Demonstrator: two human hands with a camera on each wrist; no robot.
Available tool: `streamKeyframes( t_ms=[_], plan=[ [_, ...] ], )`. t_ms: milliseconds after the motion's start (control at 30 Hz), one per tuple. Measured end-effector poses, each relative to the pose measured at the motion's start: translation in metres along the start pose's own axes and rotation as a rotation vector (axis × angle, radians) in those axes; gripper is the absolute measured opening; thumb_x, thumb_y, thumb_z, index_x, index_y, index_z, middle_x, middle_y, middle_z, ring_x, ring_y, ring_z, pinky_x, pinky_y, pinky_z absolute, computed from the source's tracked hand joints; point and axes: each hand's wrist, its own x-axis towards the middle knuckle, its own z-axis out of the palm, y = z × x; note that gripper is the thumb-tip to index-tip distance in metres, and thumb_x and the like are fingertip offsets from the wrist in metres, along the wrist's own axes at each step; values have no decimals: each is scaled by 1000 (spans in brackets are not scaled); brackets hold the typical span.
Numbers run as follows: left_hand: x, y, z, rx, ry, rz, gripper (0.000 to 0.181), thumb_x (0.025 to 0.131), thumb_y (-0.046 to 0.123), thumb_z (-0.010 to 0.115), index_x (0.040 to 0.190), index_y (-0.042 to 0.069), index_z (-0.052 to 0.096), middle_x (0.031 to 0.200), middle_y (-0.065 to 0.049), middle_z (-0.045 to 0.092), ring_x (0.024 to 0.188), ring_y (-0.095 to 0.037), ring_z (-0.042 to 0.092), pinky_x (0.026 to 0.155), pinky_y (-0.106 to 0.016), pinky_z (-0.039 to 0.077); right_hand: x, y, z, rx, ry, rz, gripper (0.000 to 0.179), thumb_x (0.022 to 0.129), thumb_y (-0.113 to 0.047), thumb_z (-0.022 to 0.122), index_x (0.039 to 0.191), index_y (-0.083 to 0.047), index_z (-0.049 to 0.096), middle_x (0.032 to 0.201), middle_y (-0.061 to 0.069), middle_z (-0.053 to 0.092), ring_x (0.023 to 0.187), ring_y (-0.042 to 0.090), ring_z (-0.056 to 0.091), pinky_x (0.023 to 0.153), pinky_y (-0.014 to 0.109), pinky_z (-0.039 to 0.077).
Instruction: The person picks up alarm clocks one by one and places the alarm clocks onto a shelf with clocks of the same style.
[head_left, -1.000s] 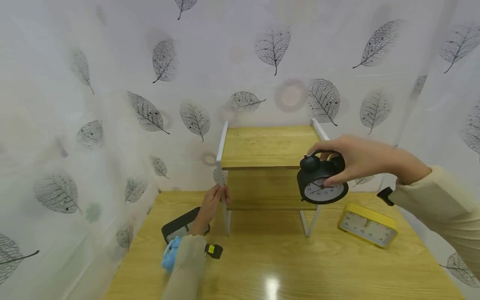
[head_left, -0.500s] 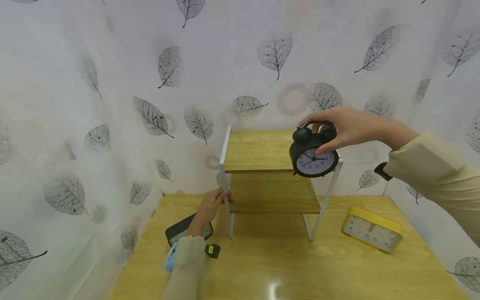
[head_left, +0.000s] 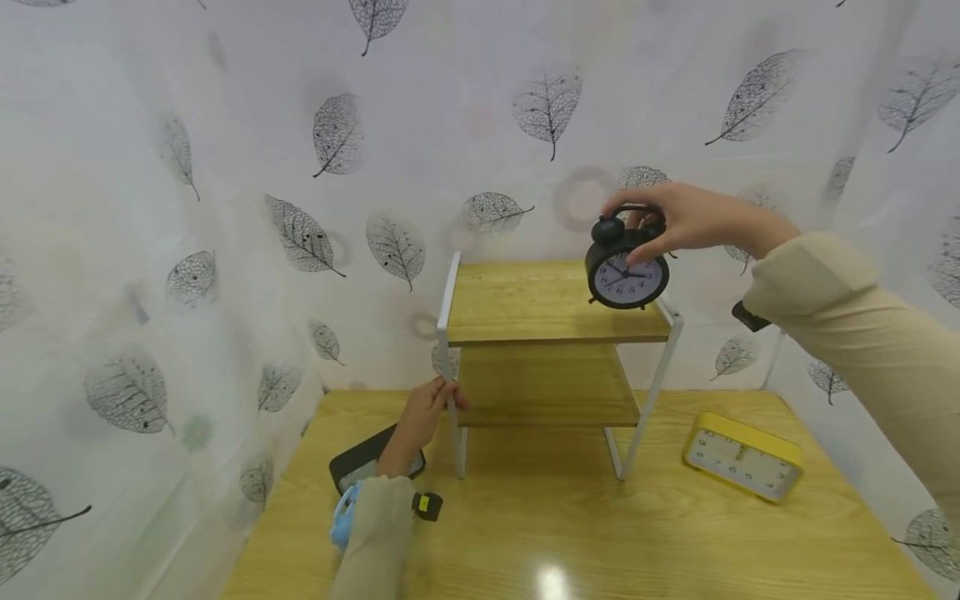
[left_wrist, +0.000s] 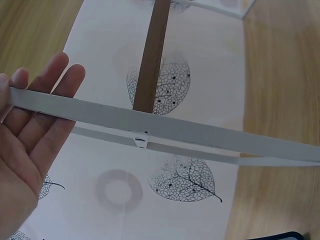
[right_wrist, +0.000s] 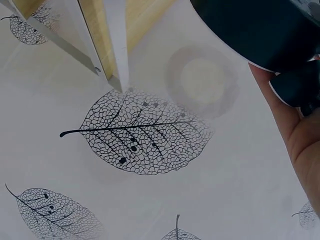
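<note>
My right hand (head_left: 686,218) holds a black twin-bell alarm clock (head_left: 630,282) by its top, thumb over the white dial and fingers around the bells and handle. The clock is held over the right end of a two-tier wooden shelf (head_left: 525,300) with a white metal frame. In the right wrist view the clock's dark body (right_wrist: 265,30) fills the upper right corner beside part of the hand. My left hand (head_left: 423,412) grips the shelf's left front leg (head_left: 453,417). In the left wrist view its fingers lie behind the white bar (left_wrist: 190,129), thumb mostly out of frame.
A yellow rectangular clock (head_left: 742,458) lies at the right of the wooden table (head_left: 600,542). On the left, a black rectangular clock (head_left: 356,462) and a light blue alarm clock (head_left: 343,521) are partly hidden by the left arm. A leaf-print curtain (head_left: 480,108) hangs behind.
My right hand has raised the black alarm clock from in front of the shelf's right side to above its top board. The left hand keeps its grip on the leg.
</note>
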Motion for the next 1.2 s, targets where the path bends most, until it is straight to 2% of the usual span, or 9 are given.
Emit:
streamKeyframes(
  t_ms=[167, 367, 467, 600, 900, 1033, 1200],
  plan=[
    [-1, 1, 1, -9, 12, -2, 32, 102, 20, 38, 85, 3, 60, 83, -11, 69, 83, -24, 67, 84, -39, 54, 6, 13, 3, 25, 7, 19, 66, 77, -24, 78, 134, -17, 46, 106, 12, 58, 93, 21, 56, 77, 36, 45],
    [-1, -1, 3, -33, 33, -3, 32, 102, 19, 38, 86, 0, 59, 83, -15, 69, 83, -29, 67, 84, -45, 52, 12, 25, 9, 56, 13, 41, 63, 77, -20, 78, 133, -16, 48, 106, 13, 57, 93, 20, 55, 76, 30, 45],
    [-5, 14, 1, -20, 32, 11, 32, 102, 14, 37, 85, -3, 58, 83, -19, 68, 83, -32, 67, 83, -46, 52, 14, 28, 11, 78, 9, 54, 63, 78, -20, 77, 134, -17, 48, 110, 15, 57, 96, 22, 55, 77, 32, 45],
    [-10, 33, -2, -14, 24, 23, 31, 102, 10, 36, 84, -6, 56, 82, -21, 68, 83, -34, 66, 82, -47, 52, 16, 31, 14, 94, 0, 61, 63, 79, -21, 76, 135, -17, 47, 112, 15, 56, 91, 21, 54, 72, 32, 45],
    [-12, 33, 0, -54, 28, -10, 31, 102, 11, 37, 83, -5, 54, 81, -22, 67, 82, -35, 66, 83, -48, 52, 15, 32, 19, 89, -18, 76, 62, 80, -20, 76, 135, -16, 47, 111, 14, 54, 82, 21, 50, 65, 31, 46],
    [-11, 33, -1, -50, 28, -6, 30, 102, 10, 37, 83, -6, 55, 80, -22, 67, 82, -35, 66, 81, -44, 53, 15, 33, 19, 86, -12, 58, 62, 80, -19, 76, 135, -14, 47, 110, 15, 54, 84, 21, 50, 65, 31, 45],
    [-11, 32, -1, -74, 23, -3, 30, 102, 9, 37, 83, -7, 54, 81, -24, 67, 82, -37, 66, 83, -50, 51, 17, 37, 19, 78, -1, 59, 62, 80, -21, 75, 135, -13, 47, 111, 16, 55, 91, 23, 53, 71, 35, 46]
  ],
)
